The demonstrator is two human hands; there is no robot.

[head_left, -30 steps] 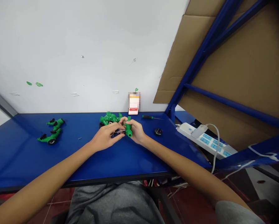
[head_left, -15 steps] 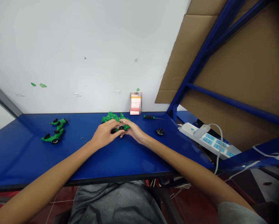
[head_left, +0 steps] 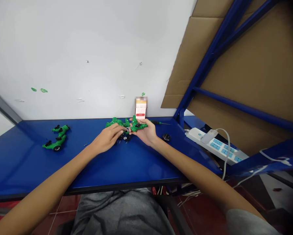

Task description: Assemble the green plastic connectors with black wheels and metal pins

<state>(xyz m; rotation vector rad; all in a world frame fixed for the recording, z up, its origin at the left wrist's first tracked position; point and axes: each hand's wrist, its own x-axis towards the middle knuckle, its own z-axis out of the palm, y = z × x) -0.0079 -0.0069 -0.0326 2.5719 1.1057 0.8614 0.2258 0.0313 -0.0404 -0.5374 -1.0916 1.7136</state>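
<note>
Nearest, a lap in gray trousers (head_left: 122, 212) sits at the edge of the blue surface (head_left: 70, 173). Above it, the right hand (head_left: 145, 133) lies palm up, fingers curled around a green plastic fitting (head_left: 138, 125), while the left hand (head_left: 107, 138) reaches in beside it, its fingertips pinching a thin metal pin (head_left: 128, 128), which is hard to make out. Behind them sits a heap of green fittings (head_left: 118, 122), partly hidden by the fingers. Two joined green fittings (head_left: 57, 140) lie well off to the left, and a screwdriver (head_left: 156, 122) lies just past the right hand. Farther back, a pixelated card (head_left: 141, 107) leans against the white wall (head_left: 75, 49), unreadable. A power strip (head_left: 210, 143) sits low on the right, below cardboard (head_left: 234, 65).
</note>
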